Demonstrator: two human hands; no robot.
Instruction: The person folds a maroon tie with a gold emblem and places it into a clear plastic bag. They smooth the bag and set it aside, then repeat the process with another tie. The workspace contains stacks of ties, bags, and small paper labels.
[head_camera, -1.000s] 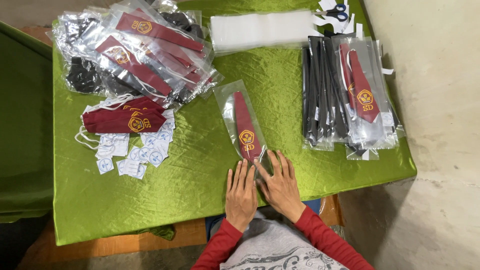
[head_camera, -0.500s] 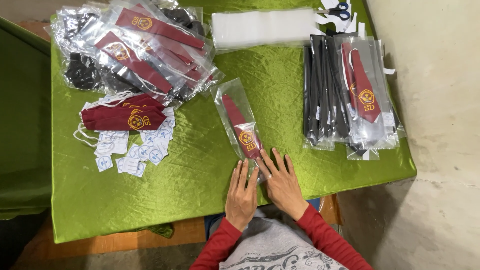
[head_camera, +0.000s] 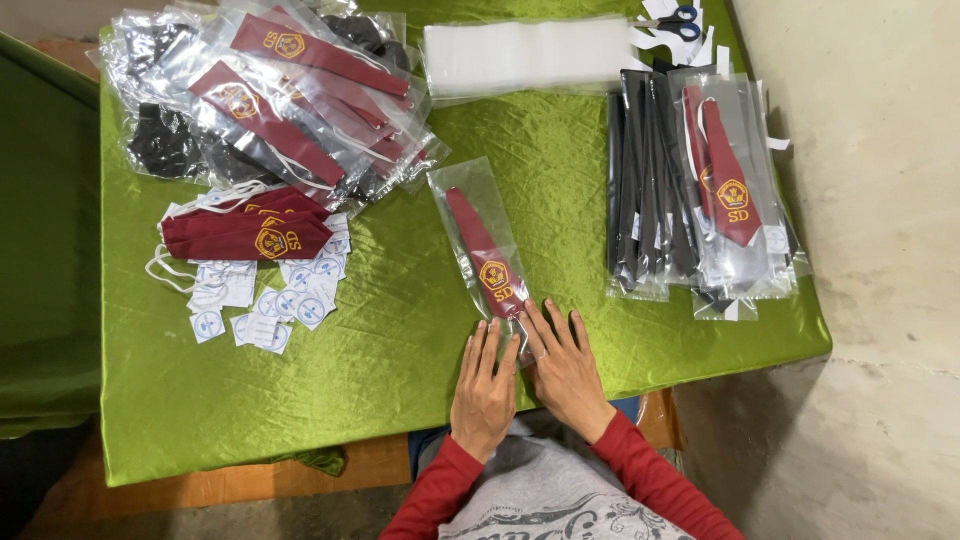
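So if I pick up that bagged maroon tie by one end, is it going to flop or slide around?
Probably floppy: the bagged tie is thin cloth in a soft clear sleeve lying flat on the green tablecloth. Likely light. The glossy plastic may slip, which may be why both the left hand and right hand press its near end.

A dark red necktie (head_camera: 478, 250) lies flat inside a long clear plastic bag (head_camera: 462, 200). The necktie has a yellow badge near its pointed tip. The bag lies at a slant on the green bench (head_camera: 380, 360), narrow end far away and pointed end close. The near end of the bag is under the fingers (head_camera: 535, 325).
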